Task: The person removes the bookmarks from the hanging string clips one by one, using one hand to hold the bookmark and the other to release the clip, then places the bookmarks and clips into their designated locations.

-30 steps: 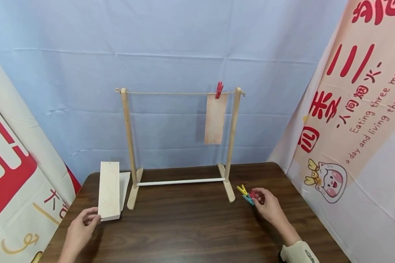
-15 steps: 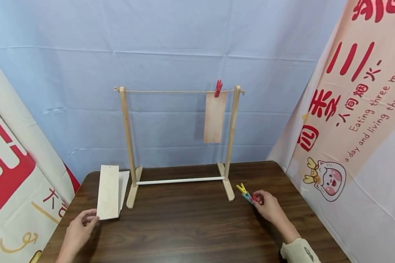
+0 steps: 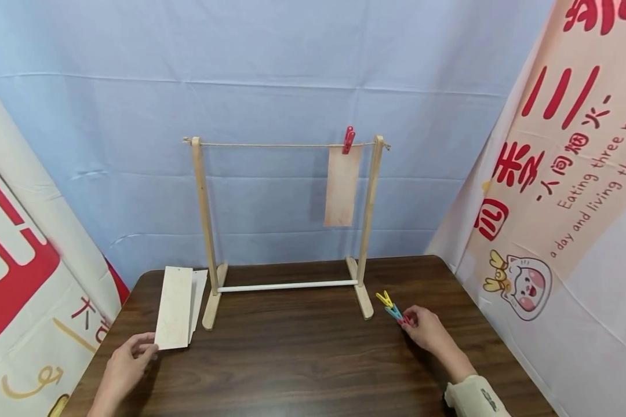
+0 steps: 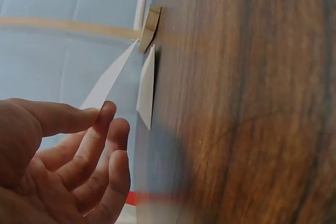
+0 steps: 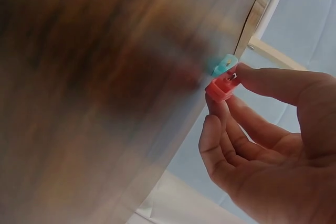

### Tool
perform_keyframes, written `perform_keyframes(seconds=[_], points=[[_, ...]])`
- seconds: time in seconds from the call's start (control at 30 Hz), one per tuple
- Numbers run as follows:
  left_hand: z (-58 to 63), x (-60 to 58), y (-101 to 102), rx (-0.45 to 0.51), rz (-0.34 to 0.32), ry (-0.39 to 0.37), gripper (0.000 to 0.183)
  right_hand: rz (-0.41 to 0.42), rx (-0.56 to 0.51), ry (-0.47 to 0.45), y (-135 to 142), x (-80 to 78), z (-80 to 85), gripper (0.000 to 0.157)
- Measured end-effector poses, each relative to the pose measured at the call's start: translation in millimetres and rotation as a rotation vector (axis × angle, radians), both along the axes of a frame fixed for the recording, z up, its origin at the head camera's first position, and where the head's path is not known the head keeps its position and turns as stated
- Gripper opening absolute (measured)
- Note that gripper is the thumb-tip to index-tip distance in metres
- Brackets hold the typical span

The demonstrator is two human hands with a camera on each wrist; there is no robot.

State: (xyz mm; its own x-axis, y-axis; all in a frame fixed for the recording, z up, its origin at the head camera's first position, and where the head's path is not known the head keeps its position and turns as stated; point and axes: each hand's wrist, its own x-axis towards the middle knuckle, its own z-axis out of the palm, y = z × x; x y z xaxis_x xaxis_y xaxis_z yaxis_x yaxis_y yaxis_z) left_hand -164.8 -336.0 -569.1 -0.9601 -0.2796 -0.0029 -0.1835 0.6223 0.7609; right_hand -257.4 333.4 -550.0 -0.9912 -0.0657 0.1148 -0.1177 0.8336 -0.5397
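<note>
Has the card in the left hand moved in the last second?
Yes: the top of the card has come down nearer the level of the white bar.

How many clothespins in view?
4: one red clothespin on the rope; right of the rack, a yellow clothespin, a blue clothespin and a second red clothespin pinched by the right hand. More could be hidden behind that hand.

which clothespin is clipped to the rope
The red clothespin clipping the hanging card; the other red clothespin is pinched in the right hand, the blue one and yellow one beside it.
</note>
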Motion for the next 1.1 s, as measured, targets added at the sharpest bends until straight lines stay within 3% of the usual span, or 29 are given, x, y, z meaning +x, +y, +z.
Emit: perform_keyframes(seconds=[0.83, 1.1], points=[[-7.9, -1.2, -5.1, 0.054, -0.059, -0.072, 0.040, 0.009, 0.032, -0.030, 0.9, -5.6, -2.9, 0.016], [-9.3, -2.4, -5.7, 0.049, -0.059, -0.063, 0.039, 0.023, 0.038, -0.020, 0.7, -6.7, -2.2, 0.017]])
